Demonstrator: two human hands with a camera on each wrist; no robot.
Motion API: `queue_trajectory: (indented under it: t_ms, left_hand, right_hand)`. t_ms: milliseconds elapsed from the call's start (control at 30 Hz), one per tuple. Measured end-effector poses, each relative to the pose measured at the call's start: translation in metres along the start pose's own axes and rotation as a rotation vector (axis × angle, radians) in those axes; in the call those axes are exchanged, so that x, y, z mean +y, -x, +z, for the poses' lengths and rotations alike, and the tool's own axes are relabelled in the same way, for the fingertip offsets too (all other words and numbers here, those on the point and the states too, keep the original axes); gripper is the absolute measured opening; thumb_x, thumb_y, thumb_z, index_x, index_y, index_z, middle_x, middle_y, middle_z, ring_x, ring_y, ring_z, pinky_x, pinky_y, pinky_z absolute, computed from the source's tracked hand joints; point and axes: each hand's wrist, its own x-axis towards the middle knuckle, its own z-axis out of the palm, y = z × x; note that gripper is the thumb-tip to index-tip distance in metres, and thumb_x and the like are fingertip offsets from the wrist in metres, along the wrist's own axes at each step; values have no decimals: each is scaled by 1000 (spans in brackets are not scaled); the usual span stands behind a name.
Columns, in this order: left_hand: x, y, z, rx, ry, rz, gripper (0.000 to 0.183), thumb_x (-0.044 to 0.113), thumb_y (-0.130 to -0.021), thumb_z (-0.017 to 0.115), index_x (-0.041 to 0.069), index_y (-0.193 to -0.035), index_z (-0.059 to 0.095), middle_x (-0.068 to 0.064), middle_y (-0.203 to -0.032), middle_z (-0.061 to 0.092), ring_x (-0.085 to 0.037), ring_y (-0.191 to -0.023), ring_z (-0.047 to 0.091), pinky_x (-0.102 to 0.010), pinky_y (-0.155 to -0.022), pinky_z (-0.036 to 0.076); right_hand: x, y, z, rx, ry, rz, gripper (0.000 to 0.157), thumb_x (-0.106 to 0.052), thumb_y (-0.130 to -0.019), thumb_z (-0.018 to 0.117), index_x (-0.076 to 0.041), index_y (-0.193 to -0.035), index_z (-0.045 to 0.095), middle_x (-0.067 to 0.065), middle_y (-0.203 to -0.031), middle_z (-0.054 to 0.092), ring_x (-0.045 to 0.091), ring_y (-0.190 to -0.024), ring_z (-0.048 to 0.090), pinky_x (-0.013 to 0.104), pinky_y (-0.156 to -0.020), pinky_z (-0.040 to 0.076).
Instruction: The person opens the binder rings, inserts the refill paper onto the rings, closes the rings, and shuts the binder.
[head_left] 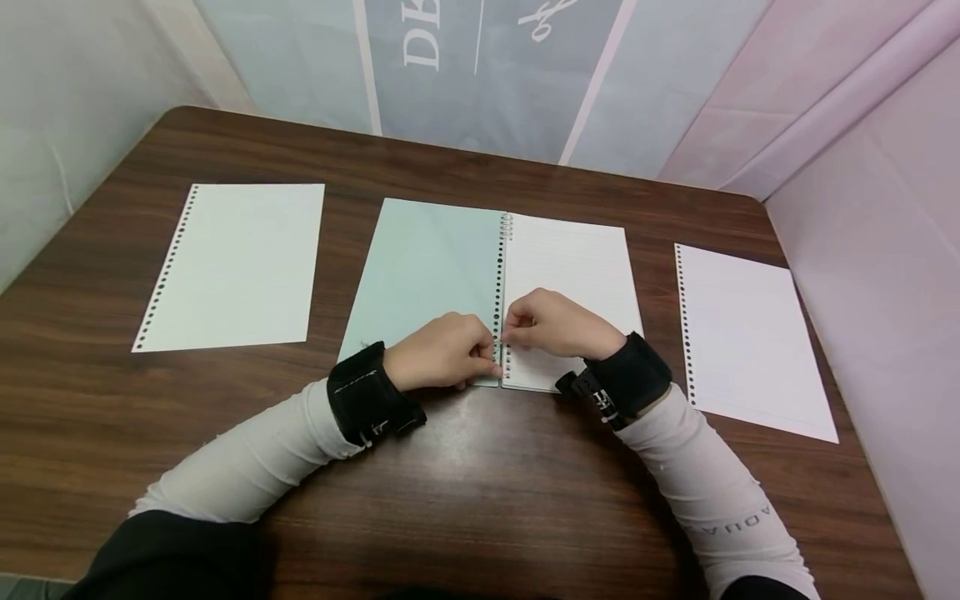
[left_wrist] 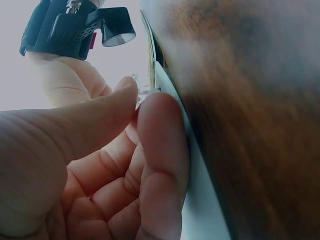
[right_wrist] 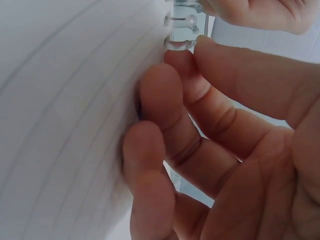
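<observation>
Your right hand [head_left: 561, 321] pinches one of the clear rings [right_wrist: 181, 46] between thumb and forefinger, its other fingers curled against the lined page. Your left hand [head_left: 442, 350] pinches the rings just beside it, thumb and forefinger meeting at the near end of the spine, its other fingers bent underneath. Between your hands the notebook [head_left: 566, 258] lies open and flat, its pale green cover [head_left: 431, 258] on your left and its white lined paper on your right, with a row of dark holes along the spine. Outward from it, you have one loose punched sheet [head_left: 240, 262] well to the left and another loose sheet [head_left: 753, 337] to the right, each with its holes along the left edge. Everything rests on the brown wooden table [head_left: 457, 492]; printed cloth [head_left: 480, 100] hangs behind its far edge.
</observation>
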Motion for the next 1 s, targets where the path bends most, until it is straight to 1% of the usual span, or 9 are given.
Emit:
queue_trajectory:
  t_ms: [333, 633, 867, 1000]
  left_hand:
    - [-2, -1, -2, -17, 35, -4, 23, 20, -92, 72, 10, -72, 69, 1, -58, 62, -11, -46, 60, -22, -55, 48]
    - [-3, -1, -2, -24, 42, -7, 23, 20, -91, 72, 10, -71, 68, 1, -55, 61, -10, -46, 59, -22, -55, 46]
    - [-3, 0, -3, -29, 41, -8, 24, 19, -91, 72, 10, -70, 67, 1, -55, 60, -10, -47, 59, -22, -55, 46]
    - [-3, 1, -4, -35, 36, -8, 24, 18, -91, 73, 10, -69, 66, 2, -52, 57, -9, -47, 57, -21, -58, 45]
  right_hand:
    - [3, 3, 1, 12, -20, 2, 15, -9, -95, 63, -8, -81, 69, -3, -69, 51, 15, -68, 44, 27, -64, 34]
    - [2, 6, 2, 18, -30, 5, 20, -9, -94, 65, -8, -74, 66, -4, -64, 50, 14, -63, 42, 26, -60, 32]
    - [2, 7, 1, 25, -29, 11, 21, -9, -93, 65, -8, -73, 66, -4, -63, 50, 14, -60, 40, 25, -58, 30]
    - [2, 8, 1, 29, -12, 16, 20, -7, -93, 65, -8, -73, 66, -5, -63, 50, 13, -59, 39, 25, -57, 30]
